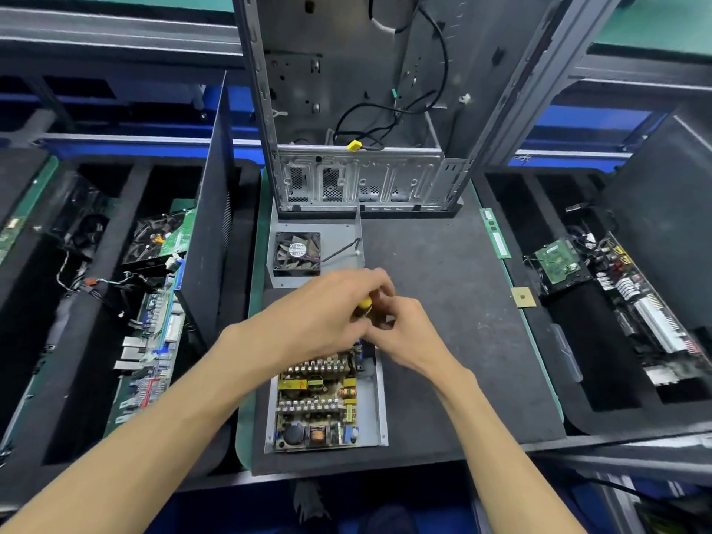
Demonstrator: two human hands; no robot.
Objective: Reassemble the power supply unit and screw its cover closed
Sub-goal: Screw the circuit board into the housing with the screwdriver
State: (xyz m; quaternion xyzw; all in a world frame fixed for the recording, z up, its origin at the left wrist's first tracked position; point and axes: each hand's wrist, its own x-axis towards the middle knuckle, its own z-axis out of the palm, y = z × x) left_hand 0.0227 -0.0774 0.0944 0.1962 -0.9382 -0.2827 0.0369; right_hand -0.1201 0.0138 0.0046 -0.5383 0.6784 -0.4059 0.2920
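Note:
The open power supply base (379,402) lies near the mat's front edge, its circuit board (318,402) exposed with heat sinks, coils and capacitors. Farther back lies the grey cover (343,240) with a black fan (296,253) mounted in it and a loose fan lead. Over the far end of the board my left hand (327,314) grips a screwdriver with a yellow and black handle (364,305). My right hand (404,333) meets it there, fingers curled around the same handle. The screwdriver's tip is hidden under the hands.
An empty computer case (358,109) stands upright at the back of the dark mat (454,341). A RAM stick (496,235) and a small chip (523,297) lie at the right edge. Foam trays left (96,341) and right (601,360) hold boards and drives.

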